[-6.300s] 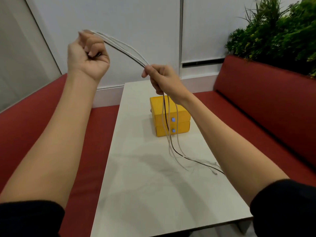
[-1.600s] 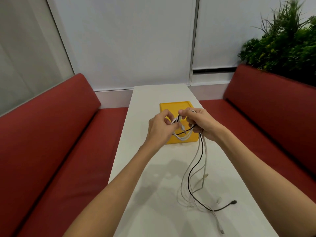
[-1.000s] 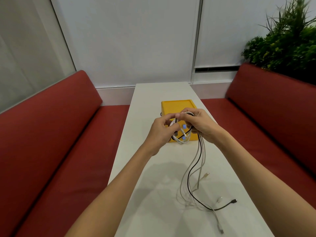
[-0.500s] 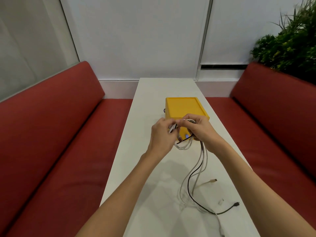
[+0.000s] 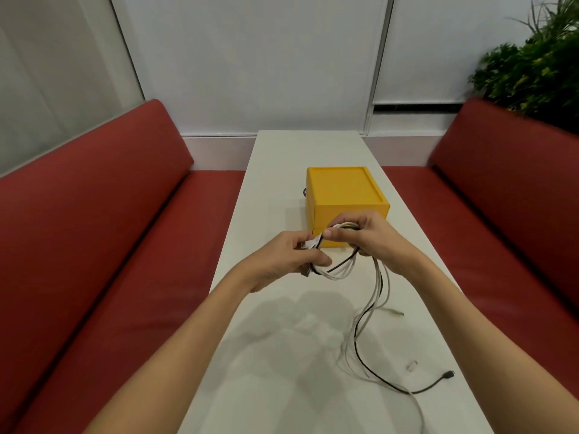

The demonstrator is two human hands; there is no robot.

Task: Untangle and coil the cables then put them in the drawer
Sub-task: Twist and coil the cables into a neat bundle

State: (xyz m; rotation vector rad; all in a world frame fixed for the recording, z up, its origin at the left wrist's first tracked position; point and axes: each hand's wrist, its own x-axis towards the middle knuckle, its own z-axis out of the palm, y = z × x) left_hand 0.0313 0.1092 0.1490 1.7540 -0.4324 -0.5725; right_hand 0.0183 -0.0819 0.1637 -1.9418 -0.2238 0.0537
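Observation:
A bundle of white cables and one black cable hangs from both hands above the white table. My left hand pinches the cable ends, and my right hand grips a small loop of the same bundle. A short loop sags between the hands. The loose tails trail down onto the table at the right, where the black plug and a white plug lie. Just behind my hands stands the yellow drawer box, its front mostly hidden by them.
Red bench seats run along both sides of the narrow table, and the right bench has a green plant behind its back. A white wall closes the far end.
My hands came down from high in the air to just in front of the yellow box. The long stretched cables are now gathered into a small loop between the hands.

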